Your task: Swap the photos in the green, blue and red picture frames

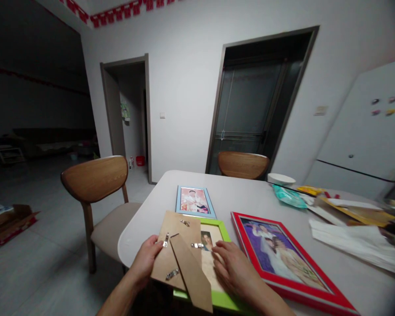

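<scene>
My left hand grips the left edge of a brown frame backing board, which carries metal clips and a fold-out stand. The board is lifted at a tilt over a green picture frame lying at the table's near edge. My right hand rests flat on the photo inside the green frame, fingers spread, just right of the board. A blue-framed photo lies behind them, and a large red-framed photo lies to the right.
The white table holds a white bowl, a teal packet, white paper and clutter at the right. Wooden chairs stand at the left and far side. A fridge is at the right, a cardboard box on the floor.
</scene>
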{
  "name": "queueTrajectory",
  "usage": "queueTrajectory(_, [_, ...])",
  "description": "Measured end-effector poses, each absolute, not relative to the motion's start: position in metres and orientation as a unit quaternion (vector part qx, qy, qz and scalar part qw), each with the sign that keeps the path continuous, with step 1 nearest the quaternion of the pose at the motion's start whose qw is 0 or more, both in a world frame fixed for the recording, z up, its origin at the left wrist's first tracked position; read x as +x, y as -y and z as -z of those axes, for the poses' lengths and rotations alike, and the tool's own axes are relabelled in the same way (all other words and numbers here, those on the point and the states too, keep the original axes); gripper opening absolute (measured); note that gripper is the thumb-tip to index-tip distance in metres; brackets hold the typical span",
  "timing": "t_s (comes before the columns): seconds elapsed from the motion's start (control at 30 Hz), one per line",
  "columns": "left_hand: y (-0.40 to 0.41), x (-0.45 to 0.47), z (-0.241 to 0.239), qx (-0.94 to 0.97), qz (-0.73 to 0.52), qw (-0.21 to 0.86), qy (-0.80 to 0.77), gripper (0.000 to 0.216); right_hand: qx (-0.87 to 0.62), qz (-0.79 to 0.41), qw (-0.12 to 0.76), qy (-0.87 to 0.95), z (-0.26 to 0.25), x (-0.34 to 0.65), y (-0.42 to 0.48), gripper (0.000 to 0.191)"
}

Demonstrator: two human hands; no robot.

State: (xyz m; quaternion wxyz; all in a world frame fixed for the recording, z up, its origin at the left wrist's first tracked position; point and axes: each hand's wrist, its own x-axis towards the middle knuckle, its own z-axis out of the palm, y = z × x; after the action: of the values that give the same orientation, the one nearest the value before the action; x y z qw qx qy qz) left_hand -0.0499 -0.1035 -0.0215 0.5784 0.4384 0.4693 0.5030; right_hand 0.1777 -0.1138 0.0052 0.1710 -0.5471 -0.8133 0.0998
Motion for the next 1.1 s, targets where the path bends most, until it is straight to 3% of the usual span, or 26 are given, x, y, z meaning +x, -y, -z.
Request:
queueTrajectory(0.2, [0.1,-0.098,0.021,0.44,-0.52,0.518,-0.518,0.032,-0.602,-0.027,0.159,0.782,0.002,0.193,0.105,0.032])
queueTrajectory(0.47, [0.088,-0.124,0.025,0.5,-0.477,0.429,-0.582,0.039,-0.649,0.055,0.078,0.754,0.003,0.197,0.09,0.041])
queueTrajectory(0.7, [0.096,-0.11,0.012,0.562,-0.454,0.247,-0.645,0.05,-0.66,0.019,0.041,0.75,0.004,0.197,0.076,0.036])
queueTrajectory(0.77, [0.107,-0.088,0.009,0.624,-0.421,0.212,-0.623,0.048,-0.67,0.008,0.059,0.74,0.001,0.198,0.073,0.037])
queueTrajectory(0.93, [0.139,-0.026,0.012,0.743,-0.311,0.291,-0.516,0.061,-0.69,-0.036,0.202,0.694,-0.016,0.205,0.067,0.05])
queueTrajectory(1.1, [0.142,-0.002,0.01,0.744,-0.288,0.32,-0.511,0.076,-0.64,-0.33,0.334,0.608,-0.035,0.207,0.08,0.062])
